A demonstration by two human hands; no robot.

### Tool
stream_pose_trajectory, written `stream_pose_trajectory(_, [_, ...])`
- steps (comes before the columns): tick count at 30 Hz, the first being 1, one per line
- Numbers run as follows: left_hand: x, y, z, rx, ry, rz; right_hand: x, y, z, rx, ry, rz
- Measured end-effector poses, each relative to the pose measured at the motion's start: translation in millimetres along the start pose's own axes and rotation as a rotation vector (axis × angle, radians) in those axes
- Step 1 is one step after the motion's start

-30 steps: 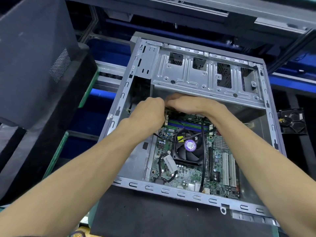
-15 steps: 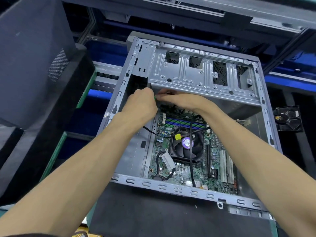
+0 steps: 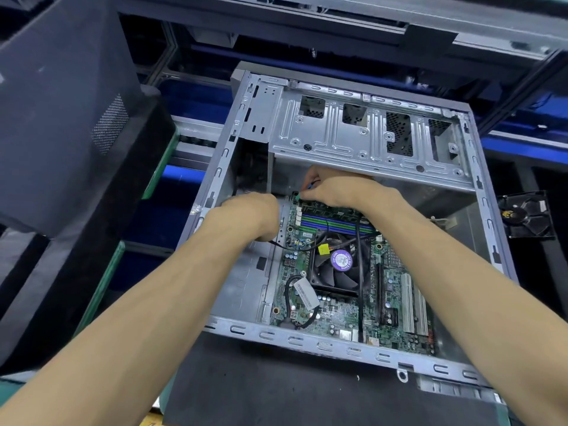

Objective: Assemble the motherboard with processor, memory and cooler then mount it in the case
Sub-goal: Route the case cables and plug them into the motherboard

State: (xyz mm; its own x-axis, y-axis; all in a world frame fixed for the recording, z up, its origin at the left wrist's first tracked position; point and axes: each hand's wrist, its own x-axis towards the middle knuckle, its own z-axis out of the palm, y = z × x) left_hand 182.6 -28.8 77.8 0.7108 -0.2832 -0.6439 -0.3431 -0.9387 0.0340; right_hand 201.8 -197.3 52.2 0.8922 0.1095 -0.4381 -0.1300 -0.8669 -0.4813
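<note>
A grey metal case (image 3: 362, 142) lies open on a dark mat (image 3: 276, 392) on the bench, with blue rails and black frames behind it. The motherboard (image 3: 344, 315) sits inside the case, its cooler (image 3: 339, 265) fan facing up. The right hand (image 3: 332, 187) pinches its fingers together on a small green plug (image 3: 297, 196) at the board's far corner. The left hand (image 3: 255, 215) is curled beside it over a black cable (image 3: 289, 245); whether it grips the cable cannot be told.

black mat (image 3: 276, 392) | blue rails (image 3: 522, 146) behind | dark panel (image 3: 61, 103) (left)
</note>
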Motion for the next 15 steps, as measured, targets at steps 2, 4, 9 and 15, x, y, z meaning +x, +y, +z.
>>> stream_pose_trajectory(2, [4.7,-0.7,1.6,0.013,0.011,-0.002,2.0,-0.5,1.4,-0.028,0.015,-0.028])
stream_pose_trajectory(4, [2.6,-1.0,-0.5,0.008,0.025,0.011,2.1,-0.4,2.2,-0.054,0.021,-0.048])
stream_pose_trajectory(9, [-0.1,-0.6,-1.4,-0.011,0.060,0.021,4.6,-1.0,5.0,-0.094,0.033,-0.062])
stream_pose_trajectory(15, [-2.0,0.6,-1.5,-0.020,0.088,0.045,7.1,-2.3,8.6,-0.015,0.010,-0.033])
